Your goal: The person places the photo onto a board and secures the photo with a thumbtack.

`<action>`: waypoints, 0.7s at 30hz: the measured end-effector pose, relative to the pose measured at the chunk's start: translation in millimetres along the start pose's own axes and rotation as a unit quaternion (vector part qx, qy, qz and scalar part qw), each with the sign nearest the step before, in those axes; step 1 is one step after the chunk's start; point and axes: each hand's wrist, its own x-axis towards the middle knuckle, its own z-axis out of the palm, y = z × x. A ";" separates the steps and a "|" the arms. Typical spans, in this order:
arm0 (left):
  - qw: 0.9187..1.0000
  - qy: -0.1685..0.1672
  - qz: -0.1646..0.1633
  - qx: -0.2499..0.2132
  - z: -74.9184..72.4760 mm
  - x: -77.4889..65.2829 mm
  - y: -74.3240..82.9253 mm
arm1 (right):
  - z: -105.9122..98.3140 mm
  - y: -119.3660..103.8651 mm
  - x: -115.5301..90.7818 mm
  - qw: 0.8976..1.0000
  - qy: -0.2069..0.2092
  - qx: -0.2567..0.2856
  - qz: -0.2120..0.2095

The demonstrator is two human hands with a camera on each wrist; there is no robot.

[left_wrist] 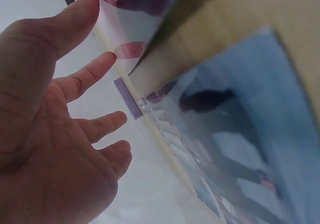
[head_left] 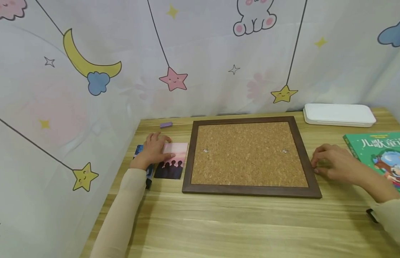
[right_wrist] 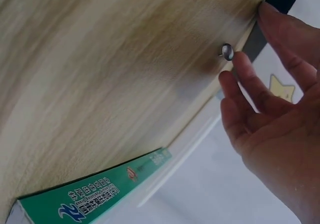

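My left hand (head_left: pixel 153 148) is at a small photo (head_left: pixel 169 172) of dark figures under a pink sky. Its thumb lies over the photo, and the other fingers spread near the edge. A second, bluish photo (left_wrist: pixel 240 134) lies partly under this hand. A cork board (head_left: pixel 248 154) in a dark brown frame is between my hands, with two small pale spots on the cork. My right hand (head_left: pixel 335 163) touches the right side of the frame with loosely bent fingers. Close to its fingertips, a silver thumbtack (right_wrist: pixel 227 52) shows in the right wrist view.
A purple eraser-like block (head_left: pixel 166 125) lies behind the photos. At the back right is a white case (head_left: pixel 340 114). A green children's book (head_left: pixel 364 143) lies right of my right hand. Printed curtains (head_left: pixel 213 89) border the wooden table (head_left: pixel 235 225) behind and at the left.
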 end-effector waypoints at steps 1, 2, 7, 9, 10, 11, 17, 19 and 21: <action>1.000 -0.002 -0.002 -0.002 -0.8 0.4 0.7 | -0.2 -0.1 0.1 1.000 0.001 0.000 0.000; 1.000 -0.004 -0.004 -0.005 -1.4 0.7 1.4 | -0.4 -0.3 0.1 1.000 -0.001 0.002 0.001; 1.000 -0.007 -0.013 -0.009 -0.7 1.8 1.8 | -0.8 -1.3 -0.2 1.000 -0.002 0.004 0.003; 1.000 -0.006 -0.015 -0.010 0.5 2.7 1.0 | -0.8 -1.7 -0.3 1.000 -0.001 0.003 0.004; 1.000 -0.007 -0.016 -0.012 1.0 3.1 0.6 | -0.9 -1.9 -0.3 1.000 -0.002 0.003 0.005; 1.000 -0.007 -0.017 -0.015 1.4 3.3 0.3 | -0.9 -2.2 -0.3 1.000 -0.002 0.003 0.005; 1.000 -0.002 -0.013 -0.018 2.0 4.6 -1.0 | -0.3 -2.4 -0.2 1.000 -0.006 0.001 0.003; 1.000 0.003 -0.009 -0.016 2.1 4.7 -0.7 | 0.4 -2.9 0.0 1.000 -0.004 0.003 0.004; 1.000 0.005 -0.006 -0.012 2.7 4.3 0.0 | 1.0 -3.5 0.0 1.000 -0.001 0.003 0.008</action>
